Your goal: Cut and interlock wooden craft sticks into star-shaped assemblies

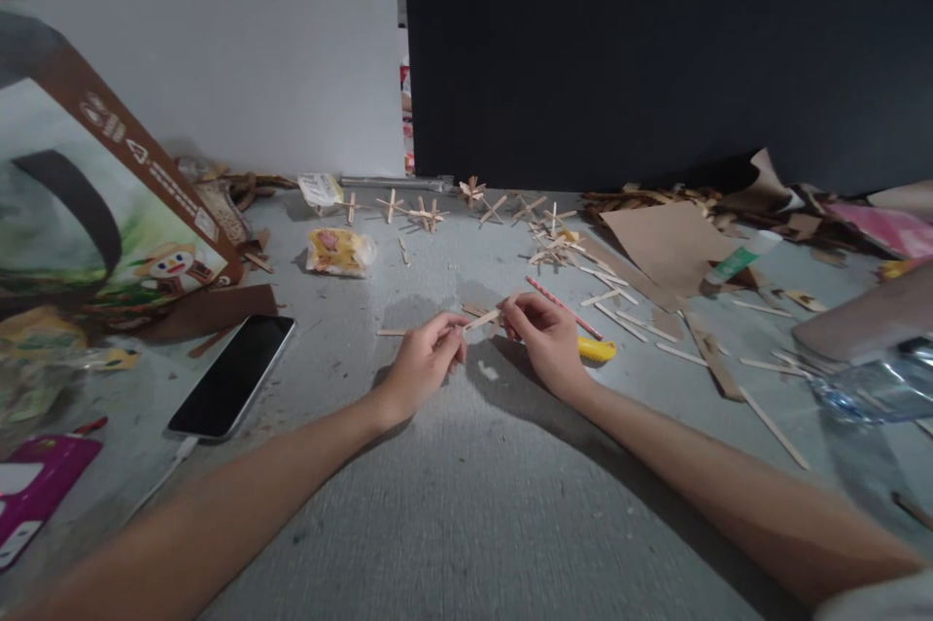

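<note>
Between my two hands runs a flat wooden craft stick [482, 319], tilted up toward the right. My left hand [429, 356] pinches its lower left end, fingers closed. At its upper right end, my right hand [543, 337] is closed on it with thumb and fingertips. A yellow utility knife [596, 349] lies on the table by my right hand, partly hidden behind it. Behind that hand slants a red patterned straw [569, 305]. Another craft stick [392, 332] lies flat just left of my left hand.
Crossed stick shapes [427, 214] stand along the back, with loose sticks [619, 320] at right. Brown cardboard [656, 247], a glue tube [743, 258] and a plastic bottle [881, 383] lie right. At left are a phone [233, 378], a wrapped snack [336, 253] and a large box [109, 184].
</note>
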`<action>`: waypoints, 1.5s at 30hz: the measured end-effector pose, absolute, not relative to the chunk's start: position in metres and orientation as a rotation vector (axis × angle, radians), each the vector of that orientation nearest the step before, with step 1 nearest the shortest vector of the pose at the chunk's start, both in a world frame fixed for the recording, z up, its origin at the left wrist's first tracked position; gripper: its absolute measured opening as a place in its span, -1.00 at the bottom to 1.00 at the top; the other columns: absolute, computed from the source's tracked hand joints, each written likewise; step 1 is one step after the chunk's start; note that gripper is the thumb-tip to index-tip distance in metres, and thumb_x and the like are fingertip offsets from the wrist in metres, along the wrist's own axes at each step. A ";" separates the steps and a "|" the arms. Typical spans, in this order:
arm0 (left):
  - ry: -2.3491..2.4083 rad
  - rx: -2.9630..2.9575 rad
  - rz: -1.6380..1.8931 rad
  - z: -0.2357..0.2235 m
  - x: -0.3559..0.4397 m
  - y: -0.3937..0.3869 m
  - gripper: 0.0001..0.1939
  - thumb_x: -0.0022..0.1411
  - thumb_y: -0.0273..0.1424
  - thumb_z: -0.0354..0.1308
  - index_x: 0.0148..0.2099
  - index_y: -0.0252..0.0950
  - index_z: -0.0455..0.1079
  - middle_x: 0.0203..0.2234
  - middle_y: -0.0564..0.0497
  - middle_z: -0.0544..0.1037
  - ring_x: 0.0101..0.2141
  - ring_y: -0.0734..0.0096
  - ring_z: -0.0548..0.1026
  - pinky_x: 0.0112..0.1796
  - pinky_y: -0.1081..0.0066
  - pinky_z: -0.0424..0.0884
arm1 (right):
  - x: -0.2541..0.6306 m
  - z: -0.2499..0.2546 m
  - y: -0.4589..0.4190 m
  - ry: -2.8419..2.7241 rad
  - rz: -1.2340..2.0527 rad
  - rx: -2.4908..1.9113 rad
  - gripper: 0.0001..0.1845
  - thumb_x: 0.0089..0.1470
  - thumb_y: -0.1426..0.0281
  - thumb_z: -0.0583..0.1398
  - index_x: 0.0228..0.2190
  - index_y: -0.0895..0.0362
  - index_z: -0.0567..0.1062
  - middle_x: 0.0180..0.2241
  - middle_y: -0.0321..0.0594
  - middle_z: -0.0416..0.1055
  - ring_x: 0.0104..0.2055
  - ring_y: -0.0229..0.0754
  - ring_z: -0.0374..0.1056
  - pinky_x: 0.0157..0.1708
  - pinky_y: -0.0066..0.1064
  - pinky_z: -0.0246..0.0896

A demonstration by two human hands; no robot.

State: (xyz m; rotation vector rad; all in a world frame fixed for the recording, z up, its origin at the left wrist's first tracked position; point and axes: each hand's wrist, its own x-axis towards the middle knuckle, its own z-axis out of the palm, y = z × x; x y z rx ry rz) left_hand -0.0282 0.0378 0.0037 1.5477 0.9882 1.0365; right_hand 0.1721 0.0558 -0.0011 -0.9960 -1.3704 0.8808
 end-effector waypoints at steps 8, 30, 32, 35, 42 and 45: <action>1.106 1.728 1.032 0.001 -0.028 0.037 -0.72 0.45 -0.20 0.07 -0.08 -0.27 0.50 -0.52 0.06 0.52 -0.53 0.42 0.41 -0.44 0.42 0.28 | 0.174 -0.004 0.055 -1.475 0.772 -1.133 -0.47 0.25 -0.04 0.25 -0.56 0.07 0.43 -0.63 -0.30 0.37 -0.57 -0.24 0.25 -0.52 -0.38 0.14; 1.011 1.640 0.975 0.006 -0.030 0.038 -0.67 0.39 -0.14 0.11 -0.12 -0.31 0.51 -0.57 0.09 0.43 -0.53 0.43 0.36 -0.45 0.41 0.26 | 0.183 0.001 0.066 -1.432 1.285 -0.919 -0.44 0.07 -0.13 0.39 -0.49 0.10 0.50 -0.66 -0.39 0.33 -0.65 -0.35 0.13 -0.61 -0.44 -0.02; 1.010 1.606 0.963 0.007 -0.031 0.039 -0.66 0.37 -0.13 0.14 -0.12 -0.31 0.52 -0.58 0.10 0.43 -0.55 0.44 0.34 -0.46 0.42 0.23 | 0.183 -0.001 0.069 -1.409 1.338 -0.901 -0.42 0.02 -0.15 0.42 -0.52 0.10 0.48 -0.65 -0.38 0.34 -0.65 -0.36 0.13 -0.62 -0.45 -0.04; 0.974 1.585 0.936 0.007 -0.032 0.040 -0.65 0.35 -0.12 0.16 -0.11 -0.32 0.53 -0.59 0.10 0.43 -0.56 0.45 0.33 -0.46 0.41 0.23 | 0.184 -0.004 0.072 -1.404 1.365 -0.896 -0.41 -0.01 -0.17 0.43 -0.52 0.11 0.51 -0.67 -0.38 0.34 -0.66 -0.37 0.11 -0.63 -0.46 -0.08; 0.902 1.562 0.909 0.007 -0.033 0.041 -0.66 0.34 -0.13 0.20 -0.14 -0.33 0.56 -0.62 0.10 0.43 -0.57 0.45 0.34 -0.46 0.40 0.24 | 0.186 -0.009 0.073 -1.422 1.363 -0.881 -0.40 0.02 -0.18 0.41 -0.53 0.10 0.50 -0.68 -0.39 0.32 -0.67 -0.38 0.08 -0.65 -0.47 -0.08; 0.868 1.552 0.905 0.007 -0.034 0.042 -0.65 0.34 -0.12 0.20 -0.14 -0.33 0.55 -0.62 0.11 0.42 -0.58 0.46 0.33 -0.46 0.40 0.25 | 0.185 -0.008 0.072 -1.440 1.378 -0.881 -0.39 0.01 -0.19 0.41 -0.52 0.10 0.50 -0.68 -0.39 0.31 -0.66 -0.36 0.09 -0.65 -0.47 -0.05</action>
